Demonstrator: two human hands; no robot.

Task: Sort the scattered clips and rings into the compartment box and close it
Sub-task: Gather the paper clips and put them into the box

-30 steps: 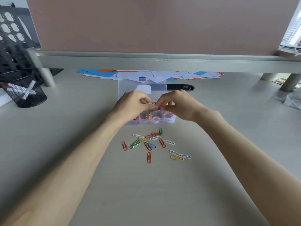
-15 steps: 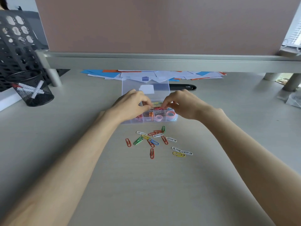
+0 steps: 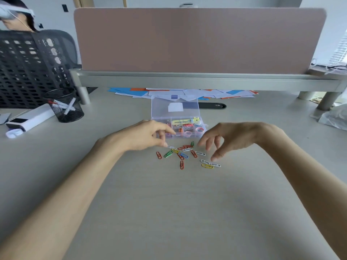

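A clear compartment box (image 3: 203, 128) stands open on the desk, its lid (image 3: 174, 107) tilted back. Coloured clips and pink rings lie in its compartments. Several coloured paper clips (image 3: 183, 155) are scattered on the desk just in front of it. My left hand (image 3: 148, 135) hovers left of the box's front, fingers apart, one fingertip touching a white clip (image 3: 171, 147). My right hand (image 3: 231, 138) hangs above the right side of the pile, fingers spread and pointing down, holding nothing.
A black mesh pen cup (image 3: 65, 107) and a white device (image 3: 30, 120) sit at the left. Coloured papers (image 3: 180, 92) and a black pen-like object (image 3: 212, 105) lie behind the box under a pink divider (image 3: 199, 40). Another person sits at the back left.
Both hands have drawn back from over the box toward me and down to the scattered clips, and their fingers have opened. The view has tilted upward.
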